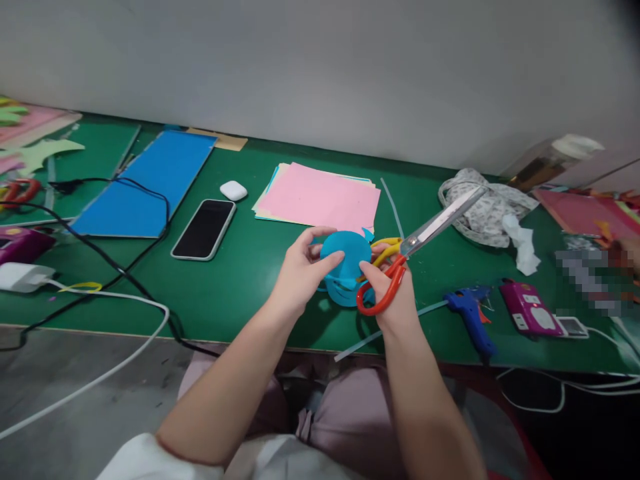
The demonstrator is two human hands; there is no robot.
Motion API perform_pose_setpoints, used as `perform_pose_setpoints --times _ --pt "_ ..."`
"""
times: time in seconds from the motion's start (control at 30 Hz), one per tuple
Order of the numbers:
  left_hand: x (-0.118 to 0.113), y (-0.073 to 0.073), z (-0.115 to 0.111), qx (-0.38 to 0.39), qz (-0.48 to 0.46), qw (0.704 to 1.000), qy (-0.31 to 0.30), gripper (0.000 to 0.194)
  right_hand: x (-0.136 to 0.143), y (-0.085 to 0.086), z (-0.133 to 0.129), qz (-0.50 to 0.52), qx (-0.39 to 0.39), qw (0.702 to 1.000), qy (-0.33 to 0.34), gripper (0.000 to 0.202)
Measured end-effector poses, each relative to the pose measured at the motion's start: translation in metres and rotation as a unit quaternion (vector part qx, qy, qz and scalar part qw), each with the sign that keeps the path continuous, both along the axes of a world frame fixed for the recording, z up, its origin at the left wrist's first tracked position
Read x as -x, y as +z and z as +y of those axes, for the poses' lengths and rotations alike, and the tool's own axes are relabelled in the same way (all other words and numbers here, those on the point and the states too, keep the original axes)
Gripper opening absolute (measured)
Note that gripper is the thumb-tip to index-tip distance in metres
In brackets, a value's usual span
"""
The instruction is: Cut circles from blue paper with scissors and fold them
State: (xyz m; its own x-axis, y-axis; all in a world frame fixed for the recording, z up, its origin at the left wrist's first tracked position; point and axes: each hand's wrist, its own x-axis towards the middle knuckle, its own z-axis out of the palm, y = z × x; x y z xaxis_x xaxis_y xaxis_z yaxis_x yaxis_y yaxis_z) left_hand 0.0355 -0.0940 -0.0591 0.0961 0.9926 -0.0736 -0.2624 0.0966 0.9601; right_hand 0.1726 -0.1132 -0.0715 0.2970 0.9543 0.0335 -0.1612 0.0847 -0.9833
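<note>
Blue paper [345, 250], cut into a rounded shape with loose pieces hanging below it, is between my two hands above the green table. My left hand [307, 267] pinches its left side, thumb on top. At its right edge, my right hand [393, 283] holds the paper with the thumb and also carries scissors [383, 293] with one red and one yellow handle. The scissor blades point up and to the right, away from the paper. Behind the hands lies a stack of coloured sheets [320, 197] with a pink one on top.
On the green table [240, 300] are a phone [205, 229], a white case [233, 191], a blue board [145, 187] and black cables at left. At right lie a blue glue gun [470, 313], a purple power strip [531, 308], patterned cloth [473, 207] and a bottle [555, 160].
</note>
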Motion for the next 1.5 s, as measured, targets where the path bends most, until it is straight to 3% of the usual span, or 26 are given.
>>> perform_pose_setpoints --times 0.13,0.23,0.37,0.63,0.8,0.9,1.0,1.07,1.13,1.3,1.5 --pt "-0.003 -0.002 -0.002 0.036 -0.006 0.999 -0.009 0.031 -0.001 0.005 0.004 0.02 0.025 0.999 -0.002 0.03" --pt "-0.005 -0.004 -0.002 0.045 -0.003 0.999 -0.015 0.034 -0.001 0.007 0.005 -0.003 0.021 1.0 0.002 0.03" --pt "-0.007 -0.005 0.003 0.037 -0.005 0.999 0.019 0.032 0.001 0.008 0.006 -0.021 0.013 1.0 0.018 0.029" --pt "-0.004 -0.001 0.006 0.007 -0.001 0.999 0.053 0.027 -0.017 0.005 0.017 0.081 0.005 0.997 0.005 0.03" --pt "-0.003 -0.001 0.007 -0.005 0.021 0.997 0.074 0.027 -0.031 0.006 0.021 0.088 0.009 0.996 -0.013 0.03" --pt "-0.001 -0.002 0.008 -0.013 0.038 0.997 0.073 0.027 -0.035 0.01 0.019 0.053 0.0 0.998 -0.017 0.029" --pt "0.001 -0.003 0.013 -0.019 0.059 0.996 0.066 0.029 -0.046 0.01 0.017 -0.08 0.026 0.996 -0.036 0.033" --pt "0.002 -0.004 0.019 -0.023 0.073 0.995 0.06 0.03 -0.058 0.006 0.018 -0.233 0.061 0.969 -0.049 0.034" --pt "0.005 -0.004 0.028 -0.028 0.088 0.994 0.055 0.031 -0.071 0.0 0.022 -0.421 0.127 0.897 -0.03 0.032" --pt "0.018 -0.014 0.069 -0.027 0.125 0.99 0.055 0.034 -0.091 -0.017 0.032 -0.52 0.183 0.834 -0.033 0.026" --pt "0.039 -0.039 0.107 0.021 0.166 0.983 0.069 0.029 -0.097 -0.029 0.041 -0.583 0.203 0.784 -0.066 0.025"
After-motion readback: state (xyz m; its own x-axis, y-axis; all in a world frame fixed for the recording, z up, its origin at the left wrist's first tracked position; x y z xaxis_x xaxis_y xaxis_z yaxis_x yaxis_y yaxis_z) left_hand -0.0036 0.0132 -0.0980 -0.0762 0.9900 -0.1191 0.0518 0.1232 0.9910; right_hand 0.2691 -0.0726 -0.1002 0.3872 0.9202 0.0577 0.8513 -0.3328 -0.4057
